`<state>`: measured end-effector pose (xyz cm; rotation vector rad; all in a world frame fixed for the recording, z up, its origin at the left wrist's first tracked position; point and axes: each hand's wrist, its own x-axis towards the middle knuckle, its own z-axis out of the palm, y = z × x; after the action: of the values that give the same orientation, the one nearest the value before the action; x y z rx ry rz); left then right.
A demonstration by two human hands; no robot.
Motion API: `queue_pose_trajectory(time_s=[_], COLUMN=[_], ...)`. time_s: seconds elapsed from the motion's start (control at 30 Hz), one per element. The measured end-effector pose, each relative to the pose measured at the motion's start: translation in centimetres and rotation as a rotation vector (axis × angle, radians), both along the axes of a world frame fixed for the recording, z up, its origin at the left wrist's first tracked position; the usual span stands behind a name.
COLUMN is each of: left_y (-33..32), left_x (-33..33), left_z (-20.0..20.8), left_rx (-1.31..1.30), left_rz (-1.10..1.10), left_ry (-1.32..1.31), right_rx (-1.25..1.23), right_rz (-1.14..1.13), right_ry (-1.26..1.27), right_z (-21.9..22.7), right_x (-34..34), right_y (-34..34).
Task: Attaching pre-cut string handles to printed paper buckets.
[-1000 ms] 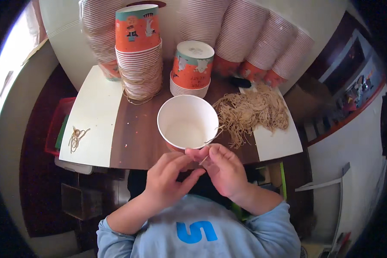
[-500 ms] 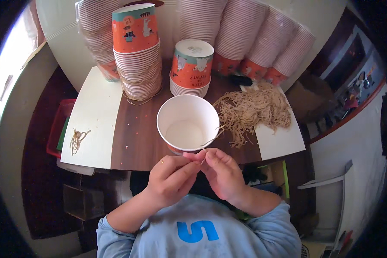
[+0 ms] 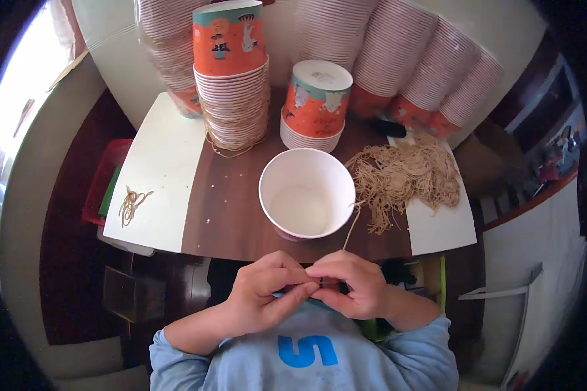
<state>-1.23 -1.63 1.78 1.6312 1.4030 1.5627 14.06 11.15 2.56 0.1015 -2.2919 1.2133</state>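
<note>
Hands, left hand (image 3: pixel 264 296) and right hand (image 3: pixel 352 290), pinch one string (image 3: pixel 351 225).

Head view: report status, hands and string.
Left hand and right hand together at table edge, pinching a thin tan string. String runs up to open white paper cup. String pile right, clear of hands.

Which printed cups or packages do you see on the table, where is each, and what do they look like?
Tall cup stack: back left of centre, orange with teal rim band and cartoon figures.
Short cup stack: back centre, upside down, same orange and teal print.
Single cup: middle, upright, white inside.
Leaning cup stacks: back right, ribbed pale rims, orange ends.
No screens or signs.
</note>
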Motion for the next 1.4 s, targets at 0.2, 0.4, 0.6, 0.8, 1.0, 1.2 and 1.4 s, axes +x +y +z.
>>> queue_pose_trajectory(time_s=[0.2, 0.4, 0.6, 0.8, 1.0, 1.2, 1.4], left_y=[0.0, 0.2, 0.2, 0.1, 1.0, 2.7, 5.9], left_x=[-0.2, -0.2, -0.4, -0.5, -1.8, -5.0, -8.8], left_z=[-0.2, 0.1, 0.4, -0.1, 0.4, -0.1, -1.4], left_rx=[-0.016, -0.021, -0.028, 0.028, 0.449, 0.422, -0.383], left_rz=[0.017, 0.048, 0.078, 0.067, 0.03, 0.296, 0.466], left_ry=[-0.028, 0.024, 0.116, 0.259, 0.931, 0.843, 0.188], right_rx=[0.221, 0.516, 0.615, 0.35, -0.075, -0.159, 0.186], right_rz=[-0.129, -0.167, -0.247, -0.108, 0.084, 0.037, -0.301], right_ry=[0.153, 0.196, 0.259, 0.082, -0.269, -0.326, -0.277], right_z=[-0.6, -0.7, -0.8, 0.4, 2.1, 3.4, -0.2], right_x=[-0.2, 0.1, -0.2, -0.3, -0.8, -3.0, -8.6], right_y=[0.1, 0.9, 0.8, 1.4, 3.1, 6.1, 16.0])
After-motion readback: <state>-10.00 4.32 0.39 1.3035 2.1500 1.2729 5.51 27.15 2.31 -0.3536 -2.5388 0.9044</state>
